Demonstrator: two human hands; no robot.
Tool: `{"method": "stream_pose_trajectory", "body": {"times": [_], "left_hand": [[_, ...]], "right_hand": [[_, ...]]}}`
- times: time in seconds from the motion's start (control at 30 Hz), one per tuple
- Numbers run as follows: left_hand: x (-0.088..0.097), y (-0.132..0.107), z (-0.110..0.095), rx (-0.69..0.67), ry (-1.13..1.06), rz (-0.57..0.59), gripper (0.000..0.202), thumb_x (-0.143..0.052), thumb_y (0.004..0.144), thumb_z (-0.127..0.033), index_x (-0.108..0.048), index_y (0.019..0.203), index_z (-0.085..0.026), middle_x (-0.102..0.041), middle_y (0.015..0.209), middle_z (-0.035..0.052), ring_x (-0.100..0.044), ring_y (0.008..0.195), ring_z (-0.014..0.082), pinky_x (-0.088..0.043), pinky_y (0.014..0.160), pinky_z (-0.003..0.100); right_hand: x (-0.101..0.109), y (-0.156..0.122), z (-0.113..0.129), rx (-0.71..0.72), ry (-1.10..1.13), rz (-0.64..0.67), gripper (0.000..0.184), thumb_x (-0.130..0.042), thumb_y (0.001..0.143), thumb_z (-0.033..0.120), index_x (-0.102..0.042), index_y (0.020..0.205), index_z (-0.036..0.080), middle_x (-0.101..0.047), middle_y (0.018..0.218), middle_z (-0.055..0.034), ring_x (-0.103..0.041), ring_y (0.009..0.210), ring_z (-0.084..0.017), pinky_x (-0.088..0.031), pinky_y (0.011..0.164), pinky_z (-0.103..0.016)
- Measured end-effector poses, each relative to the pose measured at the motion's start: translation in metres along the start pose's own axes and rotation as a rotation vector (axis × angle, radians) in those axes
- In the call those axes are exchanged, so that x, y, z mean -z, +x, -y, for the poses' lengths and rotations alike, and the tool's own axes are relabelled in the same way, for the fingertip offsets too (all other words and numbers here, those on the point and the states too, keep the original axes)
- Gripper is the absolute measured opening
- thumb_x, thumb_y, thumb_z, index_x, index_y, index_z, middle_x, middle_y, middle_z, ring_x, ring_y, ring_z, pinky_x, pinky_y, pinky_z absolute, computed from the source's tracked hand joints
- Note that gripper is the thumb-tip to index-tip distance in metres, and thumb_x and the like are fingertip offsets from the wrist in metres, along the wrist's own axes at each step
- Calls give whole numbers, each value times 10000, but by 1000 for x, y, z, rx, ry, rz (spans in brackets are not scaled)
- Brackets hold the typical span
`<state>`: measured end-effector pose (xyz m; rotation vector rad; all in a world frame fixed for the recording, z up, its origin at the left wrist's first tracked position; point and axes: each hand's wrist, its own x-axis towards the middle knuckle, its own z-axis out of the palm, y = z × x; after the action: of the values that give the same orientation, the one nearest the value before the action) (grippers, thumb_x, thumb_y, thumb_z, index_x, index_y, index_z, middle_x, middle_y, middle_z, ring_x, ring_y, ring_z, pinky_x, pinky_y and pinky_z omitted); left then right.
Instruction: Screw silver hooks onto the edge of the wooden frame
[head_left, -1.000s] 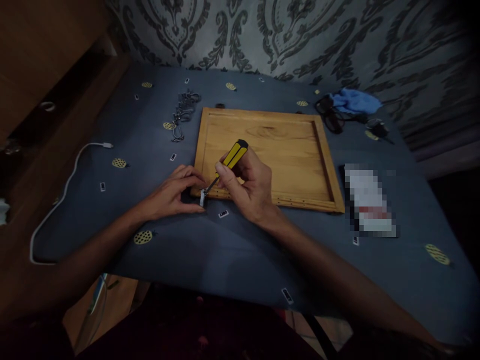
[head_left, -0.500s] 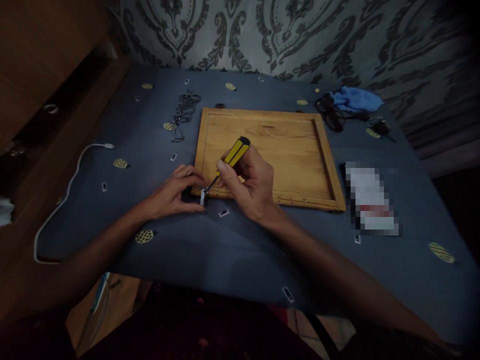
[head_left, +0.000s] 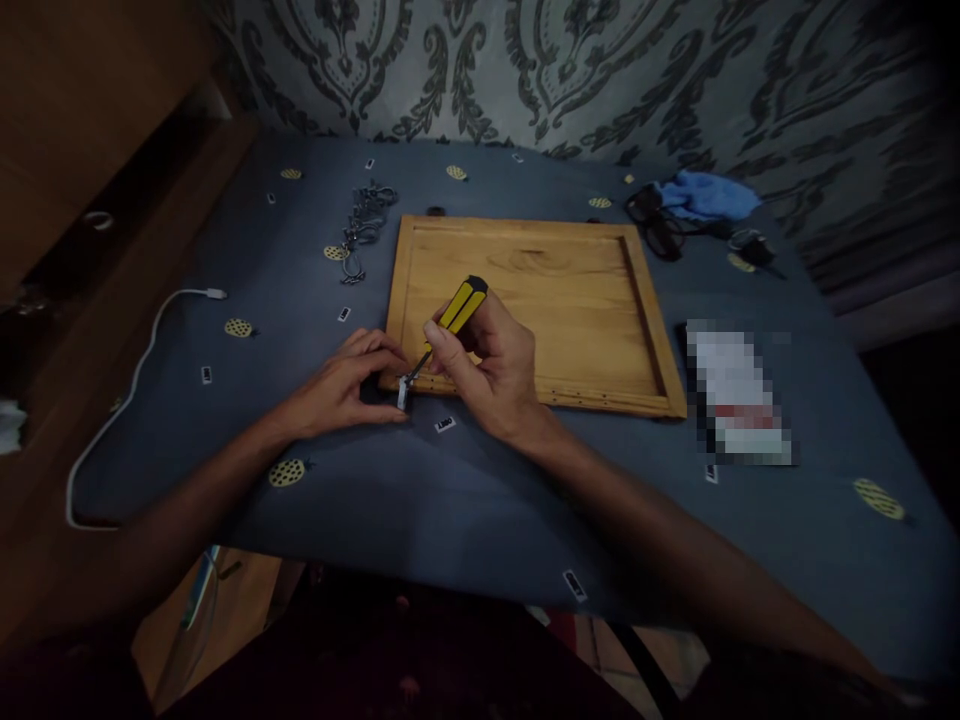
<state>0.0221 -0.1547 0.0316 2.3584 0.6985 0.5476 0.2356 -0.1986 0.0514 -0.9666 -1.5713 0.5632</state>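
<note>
A shallow wooden tray (head_left: 570, 300) lies on a dark blue cloth. My right hand (head_left: 491, 375) is closed round a screwdriver with a yellow and black handle (head_left: 459, 305); its tip points down-left at a small metal bracket (head_left: 403, 391) on the tray's near left corner. My left hand (head_left: 341, 385) curls beside that corner, thumb and fingers pinching the bracket against the wood.
Several metal hooks (head_left: 364, 225) lie left of the tray's far corner. A white cable (head_left: 142, 360) runs along the left side. Black glasses (head_left: 660, 228), a blue cloth (head_left: 701, 197) and a blurred white object (head_left: 739, 390) sit to the right. Patterned wall behind.
Both hands stay at the tray's near left corner. The screwdriver handle has turned slightly in my right hand; the view has shifted a little.
</note>
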Motion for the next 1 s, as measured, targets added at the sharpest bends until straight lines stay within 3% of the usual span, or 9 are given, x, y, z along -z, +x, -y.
{"method": "stream_pose_trajectory", "body": {"times": [0.37, 0.6, 1.0], "left_hand": [[0, 2, -1, 42, 11, 16, 515, -742, 852, -637, -688, 1160, -229, -642, 1150, 54, -551, 1065, 245, -460, 969, 381], [0, 1, 0, 40, 16, 30, 505, -788, 833, -583, -685, 1164, -217, -633, 1221, 76, -551, 1157, 271, -445, 1035, 420], [1, 1, -1, 28, 10, 24, 527, -746, 850, -632, -675, 1166, -217, -628, 1179, 64, -546, 1108, 249, -454, 1013, 392]], "right_hand": [[4, 2, 5, 178, -211, 52, 320, -594, 1026, 446, -463, 810, 251, -500, 721, 35, -519, 614, -134, -449, 562, -298], [1, 0, 8, 64, -103, -2, 316, -585, 1015, 499, -467, 839, 264, -494, 729, 25, -539, 633, -152, -482, 564, -316], [3, -1, 6, 94, -125, 46, 277, -588, 1024, 456, -503, 858, 252, -521, 727, 25, -547, 623, -149, -472, 557, -310]]}}
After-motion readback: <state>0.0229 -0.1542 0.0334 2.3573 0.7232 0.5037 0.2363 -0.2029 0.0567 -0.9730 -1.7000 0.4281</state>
